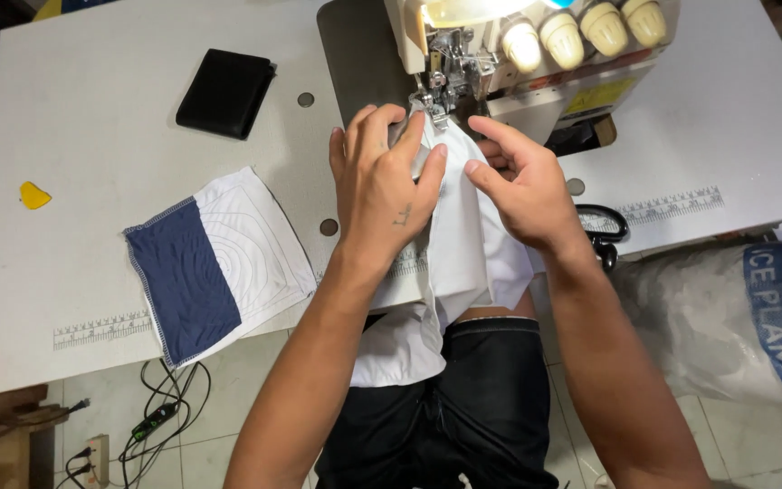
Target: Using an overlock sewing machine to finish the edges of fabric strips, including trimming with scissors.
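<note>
Both hands press down on the white cloth (472, 244) rather than clench it: the left hand (382, 186) lies flat with fingers spread, its fingertips pinning the fabric just in front of the presser foot, and the right hand (522, 186) has its thumb and forefinger bent in, nipping a fold of the same cloth beside the left fingertips. The two hands almost touch at the fingertips.

The cloth is plain white, thin and smooth, with soft lengthwise folds. It runs from the needle area of the sewing machine (518, 45) at the table's far edge, back over the near edge, and hangs into the person's lap against dark trousers (463, 407). Whether a seam is already stitched along it, I cannot tell.

The machine is cream-coloured, with a row of pale thread cones on top and a lit lamp over the needle. On the white table (92, 109), toward the near left edge, lies a square patch (219, 263), half navy and half white with curved quilted lines. A black wallet (225, 92) sits nearer the far left corner, and a small yellow chalk piece (34, 195) lies by the left edge. Black scissors (601, 231) rest at the near edge, just right of the right wrist.
</note>
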